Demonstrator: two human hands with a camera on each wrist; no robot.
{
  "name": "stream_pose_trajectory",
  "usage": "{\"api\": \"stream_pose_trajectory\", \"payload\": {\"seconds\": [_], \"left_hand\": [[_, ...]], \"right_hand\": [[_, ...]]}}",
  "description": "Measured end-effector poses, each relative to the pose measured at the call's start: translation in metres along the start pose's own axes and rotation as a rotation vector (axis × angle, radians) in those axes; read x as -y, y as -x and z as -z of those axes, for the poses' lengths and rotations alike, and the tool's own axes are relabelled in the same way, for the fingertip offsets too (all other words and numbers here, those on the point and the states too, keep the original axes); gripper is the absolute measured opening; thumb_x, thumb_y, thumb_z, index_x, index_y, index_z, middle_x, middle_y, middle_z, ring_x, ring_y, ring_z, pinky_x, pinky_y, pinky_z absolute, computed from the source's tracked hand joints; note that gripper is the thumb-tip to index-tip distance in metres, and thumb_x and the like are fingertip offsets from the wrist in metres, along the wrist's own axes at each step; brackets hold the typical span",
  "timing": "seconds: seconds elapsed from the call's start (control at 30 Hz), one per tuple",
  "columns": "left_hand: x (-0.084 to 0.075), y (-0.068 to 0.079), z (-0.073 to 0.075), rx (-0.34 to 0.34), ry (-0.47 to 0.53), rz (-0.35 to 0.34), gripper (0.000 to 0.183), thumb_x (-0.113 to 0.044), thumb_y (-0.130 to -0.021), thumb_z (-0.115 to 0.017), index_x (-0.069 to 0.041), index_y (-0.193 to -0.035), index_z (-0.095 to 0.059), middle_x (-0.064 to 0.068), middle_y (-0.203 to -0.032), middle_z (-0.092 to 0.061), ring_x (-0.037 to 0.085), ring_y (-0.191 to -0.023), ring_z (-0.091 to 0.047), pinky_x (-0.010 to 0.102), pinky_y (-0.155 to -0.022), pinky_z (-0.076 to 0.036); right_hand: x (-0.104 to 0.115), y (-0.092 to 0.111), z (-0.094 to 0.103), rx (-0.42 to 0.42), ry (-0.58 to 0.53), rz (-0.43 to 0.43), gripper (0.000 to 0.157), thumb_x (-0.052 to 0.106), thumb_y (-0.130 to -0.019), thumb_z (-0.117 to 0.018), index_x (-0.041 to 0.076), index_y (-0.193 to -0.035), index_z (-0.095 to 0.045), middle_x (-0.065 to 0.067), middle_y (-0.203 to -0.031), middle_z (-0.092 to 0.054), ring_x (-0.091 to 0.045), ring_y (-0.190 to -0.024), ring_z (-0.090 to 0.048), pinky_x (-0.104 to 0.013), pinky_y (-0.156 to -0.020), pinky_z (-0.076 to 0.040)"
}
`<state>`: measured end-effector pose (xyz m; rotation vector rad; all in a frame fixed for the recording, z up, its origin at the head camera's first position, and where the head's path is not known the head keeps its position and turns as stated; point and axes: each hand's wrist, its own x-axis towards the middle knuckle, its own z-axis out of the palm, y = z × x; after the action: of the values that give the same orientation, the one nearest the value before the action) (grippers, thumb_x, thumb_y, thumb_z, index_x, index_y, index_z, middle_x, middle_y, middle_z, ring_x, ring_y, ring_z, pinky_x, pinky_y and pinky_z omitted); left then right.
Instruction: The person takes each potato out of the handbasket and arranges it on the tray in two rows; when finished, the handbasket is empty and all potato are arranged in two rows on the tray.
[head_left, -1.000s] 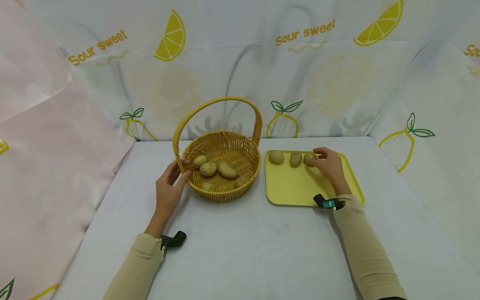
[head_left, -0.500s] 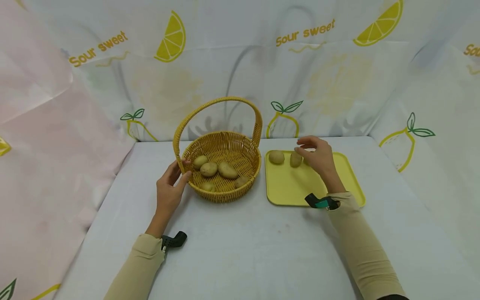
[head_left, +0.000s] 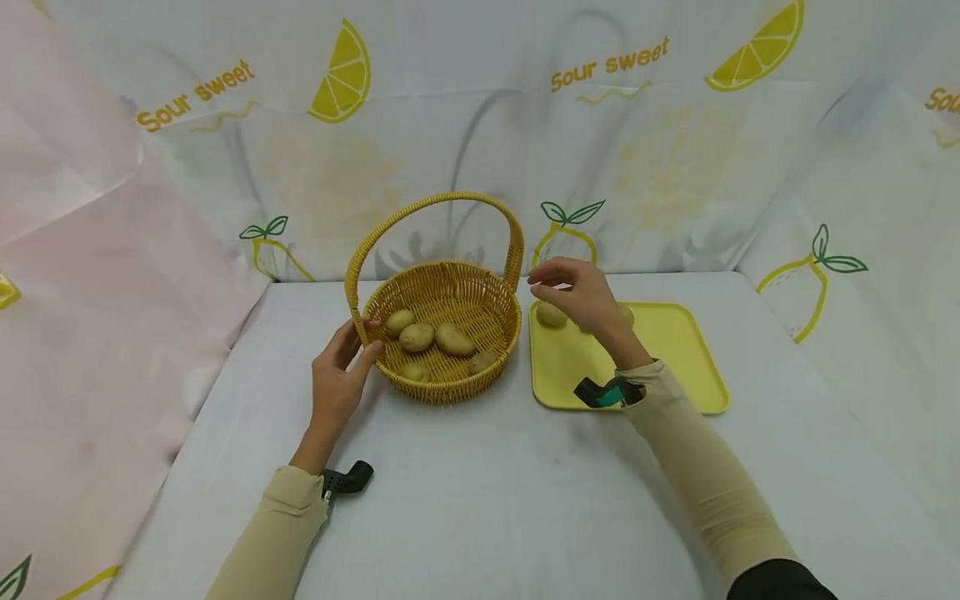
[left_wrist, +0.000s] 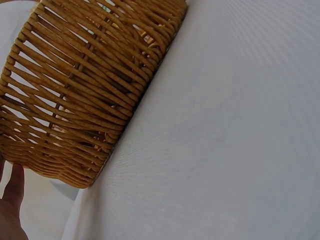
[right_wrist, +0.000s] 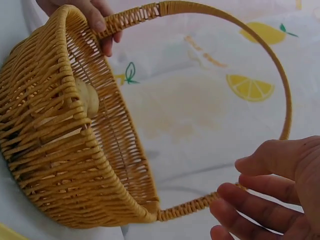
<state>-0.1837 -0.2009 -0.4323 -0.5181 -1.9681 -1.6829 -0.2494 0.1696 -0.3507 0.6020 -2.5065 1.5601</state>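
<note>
My left hand holds the left side of a yellow wicker basket, thumb and fingers around the rim where the tall handle joins. Several potatoes lie inside the basket. Over the far left part of a yellow tray hovers my right hand, its thumb and fingers apart with nothing between them. In the right wrist view, that hand overlaps the lower part of the basket handle. A potato shows below its fingers on the tray, another potato behind the wrist; a third is mostly hidden.
Both basket and tray stand on a white-covered table, near its far edge. Behind rises a white cloth backdrop with lemon prints. Wrist cameras, such as the left one, stick out from both wrists.
My right hand has left the rightmost potato on the tray and moved left toward the basket, passing over the other potatoes. The left hand and basket have stayed in place.
</note>
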Motion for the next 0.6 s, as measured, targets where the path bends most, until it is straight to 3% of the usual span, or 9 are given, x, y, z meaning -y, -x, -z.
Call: {"api": "stream_pose_trajectory", "payload": {"seconds": [0.27,0.6], "left_hand": [[-0.002,0.0,0.0,0.003,-0.003,-0.004,0.038,0.013,-0.097,-0.065,0.017,-0.134,-0.055,0.032,-0.126,-0.064,0.05,-0.131,-0.051,0.037,-0.113,-0.04],[-0.004,0.0,0.0,0.002,-0.018,-0.001,0.039,0.014,-0.096,-0.065,0.018,-0.134,-0.055,0.033,-0.125,-0.064,0.05,-0.13,-0.052,0.037,-0.112,-0.041]], "right_hand": [[0.01,-0.02,-0.024,0.124,-0.003,0.046,0.024,0.009,-0.097,-0.074,0.001,-0.121,-0.074,-0.012,-0.115,-0.073,-0.024,-0.102,-0.068,-0.041,-0.09,-0.055],[0.008,-0.046,-0.054,0.264,-0.08,0.014,0.028,0.003,-0.097,-0.072,-0.005,-0.124,-0.071,-0.019,-0.122,-0.07,-0.026,-0.105,-0.068,-0.04,-0.093,-0.054]]}}
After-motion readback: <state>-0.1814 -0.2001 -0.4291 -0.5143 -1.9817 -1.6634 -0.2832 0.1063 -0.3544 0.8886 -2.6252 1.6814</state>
